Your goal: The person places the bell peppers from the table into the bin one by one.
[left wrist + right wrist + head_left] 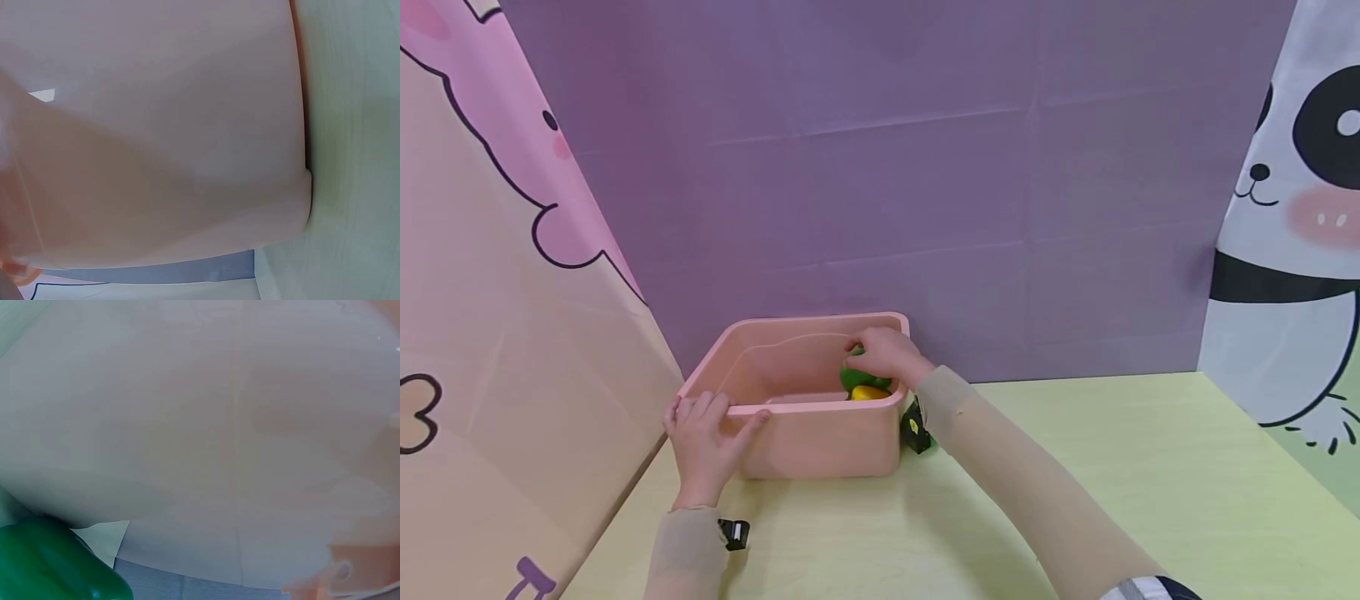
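Observation:
A pink plastic bin (820,442) stands on the table against the purple backdrop. At its front left corner my left hand (706,442) grips the rim, thumb lying along the front edge. My right hand (886,354) reaches over the right side and holds a green bell pepper (853,379) inside the bin, fingers bent over its top. Just below the pepper shows a yellow rounded thing (870,392), partly hidden by the front wall. A glossy green thing (59,562) lies outside the bin wall in the right wrist view; its kind is unclear.
Black wrist cameras sit under both wrists, the right one (916,427) close to the bin's side. The pale wooden table (1075,450) extends to the right. A purple sheet (880,183) hangs behind, with printed panels at left and right.

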Tool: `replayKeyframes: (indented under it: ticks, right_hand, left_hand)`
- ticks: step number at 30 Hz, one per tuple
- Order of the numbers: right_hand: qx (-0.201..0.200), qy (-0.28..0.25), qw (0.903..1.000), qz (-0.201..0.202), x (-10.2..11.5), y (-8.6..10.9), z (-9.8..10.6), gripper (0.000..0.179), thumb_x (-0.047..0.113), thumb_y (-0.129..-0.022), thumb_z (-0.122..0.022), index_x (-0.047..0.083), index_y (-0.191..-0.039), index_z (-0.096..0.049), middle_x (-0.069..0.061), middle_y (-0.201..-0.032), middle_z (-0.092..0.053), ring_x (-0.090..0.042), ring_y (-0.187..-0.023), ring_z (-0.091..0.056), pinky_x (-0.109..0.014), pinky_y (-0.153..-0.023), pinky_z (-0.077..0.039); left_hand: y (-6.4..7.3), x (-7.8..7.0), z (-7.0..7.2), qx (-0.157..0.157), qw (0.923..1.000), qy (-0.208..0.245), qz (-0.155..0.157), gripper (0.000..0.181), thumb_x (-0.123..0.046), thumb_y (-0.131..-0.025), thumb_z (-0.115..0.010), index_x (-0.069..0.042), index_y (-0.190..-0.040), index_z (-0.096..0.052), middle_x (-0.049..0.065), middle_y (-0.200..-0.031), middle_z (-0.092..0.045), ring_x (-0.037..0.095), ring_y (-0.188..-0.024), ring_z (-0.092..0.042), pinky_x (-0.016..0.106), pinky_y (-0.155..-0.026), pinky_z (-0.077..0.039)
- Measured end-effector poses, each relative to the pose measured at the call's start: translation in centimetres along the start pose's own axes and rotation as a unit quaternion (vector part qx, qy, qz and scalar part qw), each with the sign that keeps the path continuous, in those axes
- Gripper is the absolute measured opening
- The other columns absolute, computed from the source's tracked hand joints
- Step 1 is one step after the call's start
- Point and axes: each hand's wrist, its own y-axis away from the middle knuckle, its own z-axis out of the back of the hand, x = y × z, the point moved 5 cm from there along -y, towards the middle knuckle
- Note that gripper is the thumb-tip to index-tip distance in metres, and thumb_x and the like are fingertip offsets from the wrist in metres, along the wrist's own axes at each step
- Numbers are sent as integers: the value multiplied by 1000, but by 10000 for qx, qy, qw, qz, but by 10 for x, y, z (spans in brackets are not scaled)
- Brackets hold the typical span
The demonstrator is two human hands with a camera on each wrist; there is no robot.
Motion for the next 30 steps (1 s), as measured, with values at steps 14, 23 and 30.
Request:
replayKeyframes:
  ticks: [14,23,30]
  right_hand:
    - [-123,-81,9998,159,3,0,3,32,28,-91,-61,11,-117,-69,2,-110,-68,-11,-86,-60,-29,-84,-49]
    - [-288,-266,9986,364,1,2,5,30,27,-93,-60,11,-116,-69,2,-107,-69,-11,-85,-61,-28,-84,-50]
    - [-300,-339,9976,527,-8,7,5,34,32,-93,-61,10,-119,-67,1,-114,-67,-15,-104,-62,-30,-93,-47]
  left_hand:
    - [-1,-3,4,-13,10000,-5,9,64,-71,-80,-57,-8,-73,-52,7,-73,-51,35,-80,-45,62,-103,-15]
    - [0,-2,0,55,10000,12,57,62,-71,-80,-58,-10,-71,-51,6,-73,-50,34,-80,-45,62,-103,-15]
    - [0,-5,-6,127,9999,15,28,63,-72,-81,-56,-9,-72,-51,7,-73,-50,33,-79,-44,62,-103,-15]
